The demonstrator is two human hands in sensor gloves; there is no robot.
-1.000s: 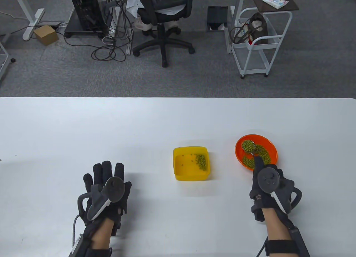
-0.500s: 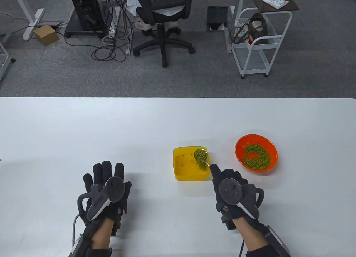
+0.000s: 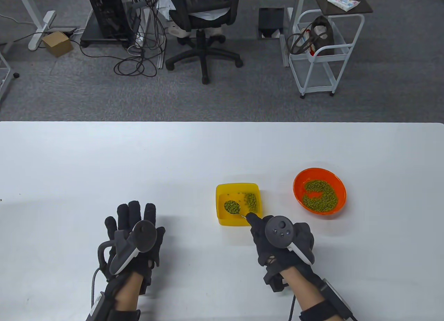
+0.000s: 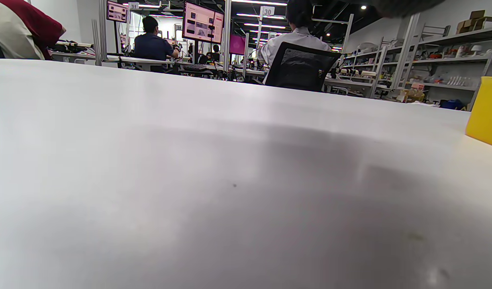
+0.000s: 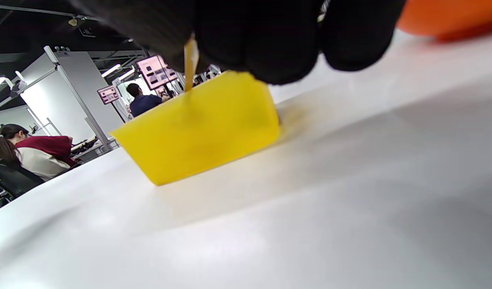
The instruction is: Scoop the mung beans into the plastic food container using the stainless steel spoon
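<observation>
A yellow plastic container [image 3: 222,217] sits mid-table with a heap of mung beans [image 3: 250,201] in its right side. My right hand [image 3: 274,236] grips the handle of a stainless steel spoon [image 3: 233,207]; its bowl, full of beans, is over the container's left-middle. An orange bowl [image 3: 341,187] of mung beans [image 3: 319,196] stands to the right. My left hand [image 3: 133,230] lies flat and empty on the table at the left, fingers spread. In the right wrist view the container [image 5: 205,132] is close below my gloved fingers [image 5: 270,36]; the orange bowl [image 5: 450,16] shows at the top right. The left wrist view shows the container's corner [image 4: 486,112].
The white table [image 3: 104,161] stretches left and back from the hands. Beyond its far edge on the floor stand an office chair [image 3: 204,26], a white cart [image 3: 322,50] and cables.
My right hand carried the loaded spoon from the orange bowl leftward, over the container's right side, and now to its left-middle. The left hand has not moved.
</observation>
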